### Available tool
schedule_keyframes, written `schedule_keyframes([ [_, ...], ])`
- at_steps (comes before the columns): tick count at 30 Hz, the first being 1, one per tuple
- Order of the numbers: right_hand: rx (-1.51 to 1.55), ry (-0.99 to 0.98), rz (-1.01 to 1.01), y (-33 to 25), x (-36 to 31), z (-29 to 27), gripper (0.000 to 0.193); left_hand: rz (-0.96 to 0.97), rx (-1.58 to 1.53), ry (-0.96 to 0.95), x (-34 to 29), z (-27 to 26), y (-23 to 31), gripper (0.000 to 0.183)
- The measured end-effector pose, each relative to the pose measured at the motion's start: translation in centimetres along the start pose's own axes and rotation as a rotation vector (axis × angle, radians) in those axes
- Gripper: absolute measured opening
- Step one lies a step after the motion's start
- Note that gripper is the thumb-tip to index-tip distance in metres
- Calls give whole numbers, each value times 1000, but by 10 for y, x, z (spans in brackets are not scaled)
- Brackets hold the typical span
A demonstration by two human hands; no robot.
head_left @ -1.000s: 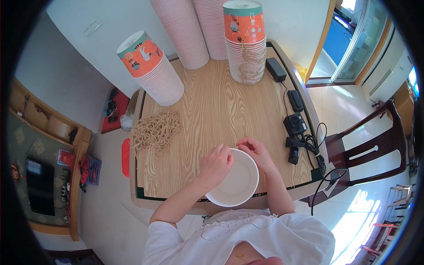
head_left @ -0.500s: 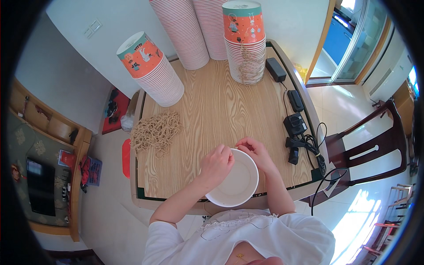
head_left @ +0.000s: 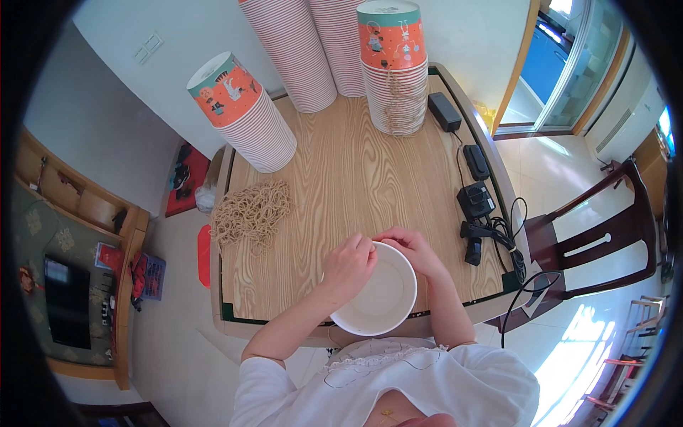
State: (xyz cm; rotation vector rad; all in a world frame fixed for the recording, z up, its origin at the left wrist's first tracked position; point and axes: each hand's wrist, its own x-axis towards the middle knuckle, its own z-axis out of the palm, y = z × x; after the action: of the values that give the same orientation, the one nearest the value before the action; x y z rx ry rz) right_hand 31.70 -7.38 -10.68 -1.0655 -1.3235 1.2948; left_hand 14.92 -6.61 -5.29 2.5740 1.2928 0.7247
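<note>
Centrally, white bucket (head_left: 377,299) between left hand (head_left: 350,265) and right hand (head_left: 410,249), both curled at its rim, exact grip unclear

Your forearms (head_left: 293,322) angle inward; your left hand (head_left: 348,266) curls knuckles-up, just beside your right hand (head_left: 411,250) with its bent fingers, though whether their fingertips touch is hard to tell.

A dark wooden chair (head_left: 608,238) stands at the frame's right, near bundled black cables (head_left: 517,265) and a black power adapter (head_left: 444,112). A glass door (head_left: 583,82) fills the upper right; a wall switch (head_left: 148,48), upper left; a black flat screen (head_left: 67,302), lower left.
</note>
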Motion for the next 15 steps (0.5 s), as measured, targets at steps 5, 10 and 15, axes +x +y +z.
schedule_keyframes([
  [5,107,-61,48,1,0,-3,16,22,-9,6,-1,-1,0,9],
  [10,138,-72,58,6,1,-5,14,26,-18,11,-2,1,-1,9],
  [15,138,-64,93,8,1,-4,12,30,-21,7,-2,1,-3,10],
])
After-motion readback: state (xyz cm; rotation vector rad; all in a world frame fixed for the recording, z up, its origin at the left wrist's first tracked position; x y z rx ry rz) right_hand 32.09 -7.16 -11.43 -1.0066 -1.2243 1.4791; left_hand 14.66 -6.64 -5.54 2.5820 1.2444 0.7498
